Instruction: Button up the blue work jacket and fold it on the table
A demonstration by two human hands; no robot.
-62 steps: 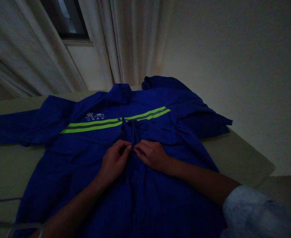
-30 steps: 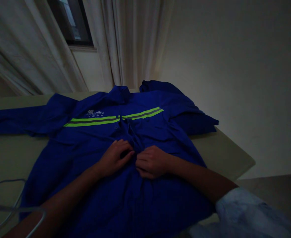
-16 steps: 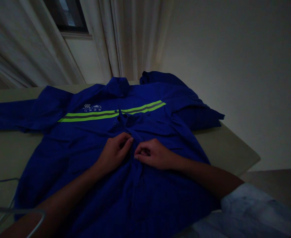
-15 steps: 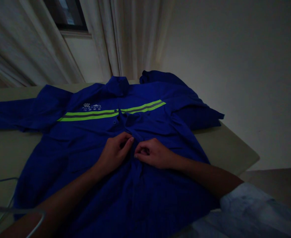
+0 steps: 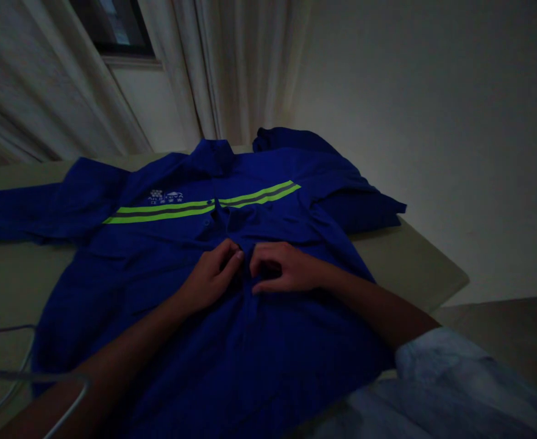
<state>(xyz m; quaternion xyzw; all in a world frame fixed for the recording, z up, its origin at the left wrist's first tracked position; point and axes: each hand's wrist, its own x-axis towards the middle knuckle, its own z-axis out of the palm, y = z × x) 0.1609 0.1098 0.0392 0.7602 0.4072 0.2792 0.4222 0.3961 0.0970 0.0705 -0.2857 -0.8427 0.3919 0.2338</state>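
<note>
A blue work jacket [image 5: 158, 274] lies spread front up, with a yellow-green reflective stripe [image 5: 167, 211] across its chest and white lettering above the stripe on the left. My left hand [image 5: 217, 271] pinches the jacket's front edge at the middle, below the stripe; thumb and forefinger are pressed together. Just right of it, my right hand [image 5: 280, 268] is at the same front edge, its thumb and fingers parted in a curved shape with no cloth visible between them. Part of the front between the hands is in shadow. Near the stripe the front edge stands up a little.
The jacket rests on a pale greenish table [image 5: 414, 262] whose corner shows at right. A dark blue folded cloth [image 5: 295, 139] lies at the back by the right sleeve. White cables [image 5: 25, 360] loop at lower left. Curtains [image 5: 250, 67] and a wall stand behind.
My right hand has opened its thumb away from its fingers and risen slightly. The left hand stays pinched at the front edge. The whole view has shifted a little.
</note>
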